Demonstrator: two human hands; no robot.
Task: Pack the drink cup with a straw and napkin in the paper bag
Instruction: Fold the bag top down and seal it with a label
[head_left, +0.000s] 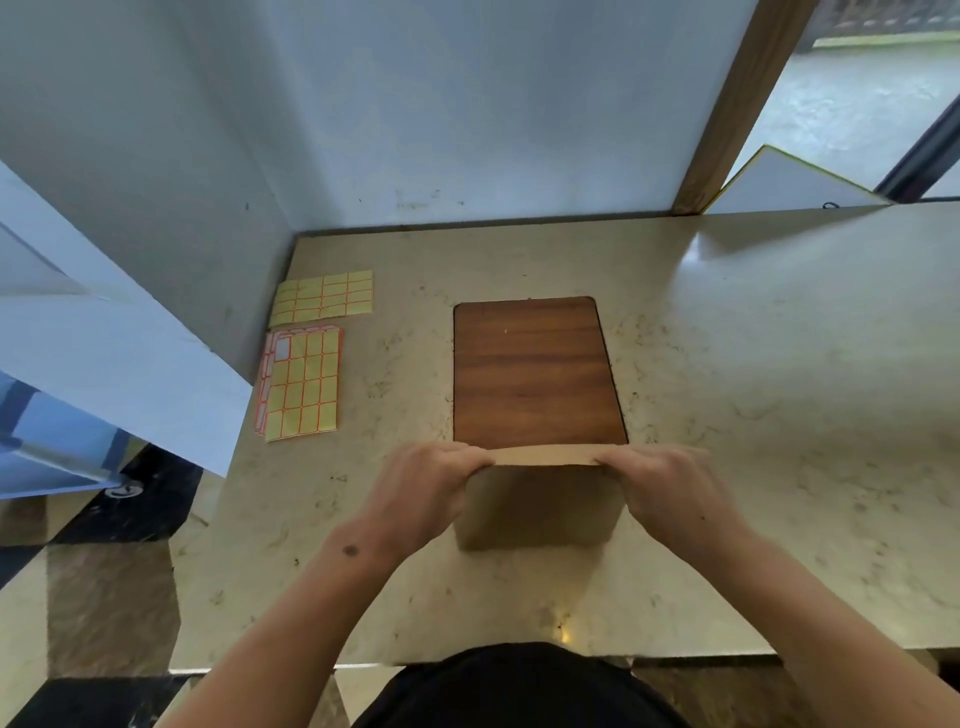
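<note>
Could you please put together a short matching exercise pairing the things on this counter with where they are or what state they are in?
Things:
1. paper bag
2. wooden board
3. sticker sheets
4. left hand

Places or states:
A. lying flat in the middle of the counter, behind the bag
B. pinching the bag's top edge at its left corner
C. standing upright, top folded over
D. lying near the wall on the left

Pairs: 1-C, 2-A, 3-D, 4-B
</note>
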